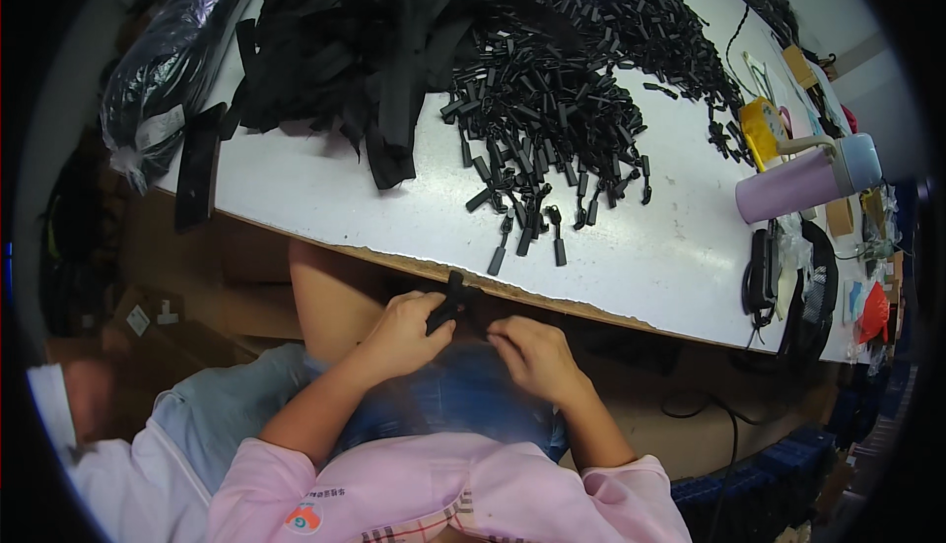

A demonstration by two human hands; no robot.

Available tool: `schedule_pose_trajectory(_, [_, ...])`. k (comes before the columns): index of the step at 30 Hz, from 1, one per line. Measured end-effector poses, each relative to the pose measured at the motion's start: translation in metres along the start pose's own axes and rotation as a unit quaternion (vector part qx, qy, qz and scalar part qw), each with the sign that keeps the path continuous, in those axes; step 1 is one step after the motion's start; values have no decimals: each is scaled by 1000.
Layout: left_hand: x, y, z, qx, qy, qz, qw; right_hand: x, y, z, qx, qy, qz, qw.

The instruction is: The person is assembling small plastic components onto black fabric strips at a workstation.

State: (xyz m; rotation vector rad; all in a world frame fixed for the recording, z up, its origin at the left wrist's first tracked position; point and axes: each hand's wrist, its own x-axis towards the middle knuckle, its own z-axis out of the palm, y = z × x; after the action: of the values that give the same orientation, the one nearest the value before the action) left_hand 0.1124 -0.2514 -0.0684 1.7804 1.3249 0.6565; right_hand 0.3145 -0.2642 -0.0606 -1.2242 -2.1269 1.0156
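My left hand (402, 331) is closed on a black zipper tape (449, 305), held over my lap just below the table's edge. Close by on the right, my right hand (537, 358) has its thumb and fingers pinched together; whatever may be between them is too small to make out. On the table ahead lies a big heap of black zipper sliders with long pulls (552, 100), a few strewn toward the front edge. To its left spreads a thick pile of black zipper tapes (394, 100), one end hanging toward me.
The white table (670, 247) has a worn front edge. A clear bag of black material (172, 60) lies far left. At right are a lilac bottle (788, 186), a yellow tape dispenser (762, 129) and a black strap (813, 287). Another person's sleeve (128, 484) shows at lower left.
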Motion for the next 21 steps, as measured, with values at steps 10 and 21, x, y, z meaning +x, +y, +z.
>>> schedule_pose_trajectory(10, [10,18,-13,-382,-338,-172,843,2,-46,-51,8,76,-196,978])
schedule_pose_trajectory(21, [-4,36,-16,-470,-184,-136,853,0,-35,-30,447,222,29,866])
